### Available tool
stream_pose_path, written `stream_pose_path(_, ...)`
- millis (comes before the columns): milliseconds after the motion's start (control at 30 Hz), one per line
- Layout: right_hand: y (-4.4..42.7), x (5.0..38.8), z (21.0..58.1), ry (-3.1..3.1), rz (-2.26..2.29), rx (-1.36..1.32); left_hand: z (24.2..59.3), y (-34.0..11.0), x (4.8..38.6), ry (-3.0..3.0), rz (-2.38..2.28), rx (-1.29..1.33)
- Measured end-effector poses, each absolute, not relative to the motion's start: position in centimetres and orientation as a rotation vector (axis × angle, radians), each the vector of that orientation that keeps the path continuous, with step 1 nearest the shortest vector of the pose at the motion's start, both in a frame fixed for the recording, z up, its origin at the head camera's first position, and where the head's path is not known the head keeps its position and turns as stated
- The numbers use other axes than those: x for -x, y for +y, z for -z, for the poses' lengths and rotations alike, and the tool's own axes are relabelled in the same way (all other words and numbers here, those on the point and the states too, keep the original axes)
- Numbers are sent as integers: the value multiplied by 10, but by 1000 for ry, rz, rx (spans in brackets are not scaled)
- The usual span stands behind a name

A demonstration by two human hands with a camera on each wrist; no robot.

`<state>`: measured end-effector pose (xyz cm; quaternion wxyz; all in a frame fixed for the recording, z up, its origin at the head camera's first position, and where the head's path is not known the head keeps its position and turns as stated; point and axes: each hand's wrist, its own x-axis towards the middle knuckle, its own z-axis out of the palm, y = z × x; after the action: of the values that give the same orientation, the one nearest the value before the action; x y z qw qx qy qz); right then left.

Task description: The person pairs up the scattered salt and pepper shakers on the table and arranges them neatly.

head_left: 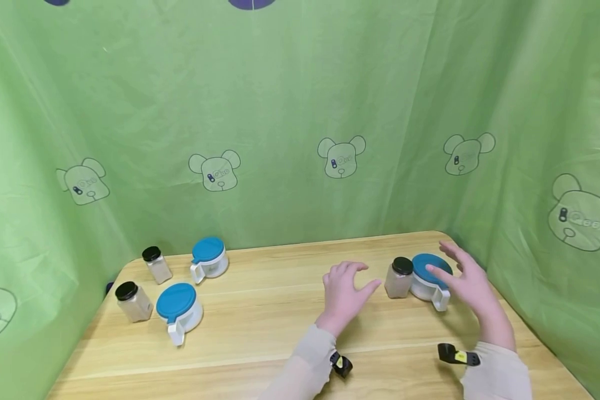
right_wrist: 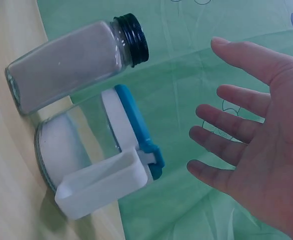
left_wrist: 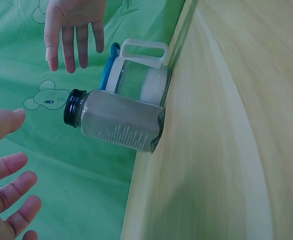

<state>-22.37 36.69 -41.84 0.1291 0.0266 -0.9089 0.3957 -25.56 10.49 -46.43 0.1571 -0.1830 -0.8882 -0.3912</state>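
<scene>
At the right of the table, a black-lidded jar (head_left: 399,279) stands beside a blue-lidded pot (head_left: 425,289) with a white handle. My left hand (head_left: 342,291) is held to the left of the jar, fingers spread and a little bent, holding nothing. My right hand (head_left: 470,278) hovers at the pot's right side, thumb over its lid in the head view, palm empty. In the right wrist view, a gap shows between my right hand (right_wrist: 261,120) and the pot (right_wrist: 86,145). The left wrist view shows the jar (left_wrist: 121,120) in front of the pot (left_wrist: 141,82).
On the left of the wooden table (head_left: 280,316) stand two blue-lidded pots (head_left: 211,265) (head_left: 185,316) and two black-lidded jars (head_left: 159,269) (head_left: 136,305). A green curtain (head_left: 280,111) with bear faces hangs behind the table and at both sides.
</scene>
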Motion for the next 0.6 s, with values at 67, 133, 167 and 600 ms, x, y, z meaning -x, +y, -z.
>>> stream_pose_path(67,365,224,417,-2639,-1141,-87,465,102,254,-2531,1127,529)
stream_pose_path(133,364,224,415,-2634,-1133,-100,466,99,253,-2515,1125,541)
stream_pose_path(167,363,224,415,-2634,-1125,-105,466,97,252,-2507,1118,550)
stream_pose_path(600,347,228,413,-2577,-1094,-198,465,70,247,-2459,940,660)
